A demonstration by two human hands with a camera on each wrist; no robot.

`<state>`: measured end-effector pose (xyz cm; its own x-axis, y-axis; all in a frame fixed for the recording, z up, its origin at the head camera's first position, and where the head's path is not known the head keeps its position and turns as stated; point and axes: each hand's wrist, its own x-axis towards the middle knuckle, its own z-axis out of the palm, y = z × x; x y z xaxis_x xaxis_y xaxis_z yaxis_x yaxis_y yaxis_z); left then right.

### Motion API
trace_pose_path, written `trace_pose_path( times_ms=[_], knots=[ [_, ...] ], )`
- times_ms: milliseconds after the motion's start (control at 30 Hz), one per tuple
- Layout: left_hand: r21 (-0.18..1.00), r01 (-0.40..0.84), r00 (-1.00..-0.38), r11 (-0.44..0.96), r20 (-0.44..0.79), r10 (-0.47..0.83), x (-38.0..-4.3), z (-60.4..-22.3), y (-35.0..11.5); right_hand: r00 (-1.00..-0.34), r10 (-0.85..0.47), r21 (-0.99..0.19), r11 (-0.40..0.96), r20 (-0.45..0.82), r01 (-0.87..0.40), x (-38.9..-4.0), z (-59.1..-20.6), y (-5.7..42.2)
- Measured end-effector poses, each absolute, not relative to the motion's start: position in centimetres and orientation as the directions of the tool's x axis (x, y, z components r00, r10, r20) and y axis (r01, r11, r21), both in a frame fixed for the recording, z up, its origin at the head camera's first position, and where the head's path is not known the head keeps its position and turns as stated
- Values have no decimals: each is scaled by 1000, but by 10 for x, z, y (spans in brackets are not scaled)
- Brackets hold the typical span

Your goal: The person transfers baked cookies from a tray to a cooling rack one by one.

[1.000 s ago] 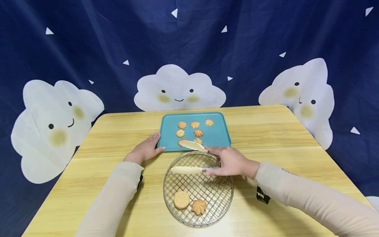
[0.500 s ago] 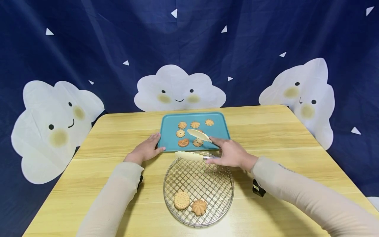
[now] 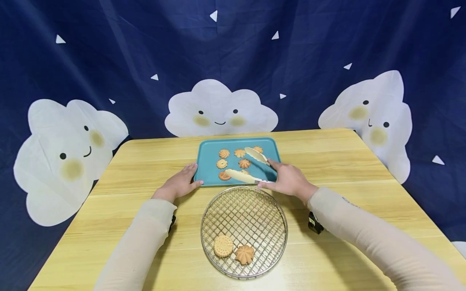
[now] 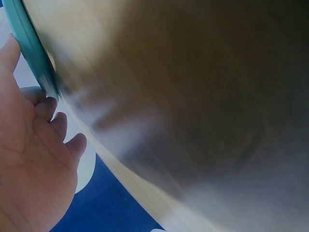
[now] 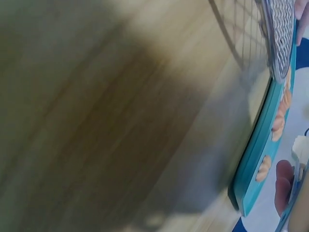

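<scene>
My right hand [image 3: 292,180] grips a pair of tongs [image 3: 241,176] with pale, flat tips, spread apart over the blue-green tray [image 3: 206,150]. One tip overlaps the far-right cookie, and the other overlaps the front row beside a pretzel-shaped cookie [image 3: 223,176]. Nothing is held between the tips. My left hand [image 3: 177,184] rests against the tray's near left corner, fingers along its side and thumb at the front. Other cookies on the tray include a swirled one [image 3: 223,153] and a fluted one [image 3: 244,163]. In the right wrist view, fingers [image 5: 284,186] lie along the tongs.
A round wire rack [image 3: 251,214] stands just in front of the tray. A round dotted biscuit [image 3: 223,245] and a flower-shaped cookie [image 3: 245,254] lie on its near part. The wooden table [image 3: 327,161] ends at a dark blue curtain [image 3: 233,48] with clouds.
My right hand has carried the tongs forward and slightly right, from above the rack to above the tray. The left hand, tray and rack have stayed put.
</scene>
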<state>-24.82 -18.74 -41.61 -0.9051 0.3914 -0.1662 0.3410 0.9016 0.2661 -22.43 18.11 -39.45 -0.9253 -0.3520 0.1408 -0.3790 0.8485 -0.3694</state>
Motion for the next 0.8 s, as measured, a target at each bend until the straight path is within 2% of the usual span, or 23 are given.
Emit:
trace_pose_path(
  times_ms=[367, 567, 800],
  knots=[
    [277, 336, -907, 900, -162, 388, -250, -422, -189, -969, -237, -365, 897, 74, -247, -241, -396, 188],
    [282, 327, -908, 902, -171, 382, -250, -421, -189, -976, -204, -349, 912, 71, -216, -247, -398, 190],
    [275, 329, -908, 903, -171, 383, -250, -420, -189, -984, -178, -363, 917, 10, -169, -253, -398, 191]
  ],
)
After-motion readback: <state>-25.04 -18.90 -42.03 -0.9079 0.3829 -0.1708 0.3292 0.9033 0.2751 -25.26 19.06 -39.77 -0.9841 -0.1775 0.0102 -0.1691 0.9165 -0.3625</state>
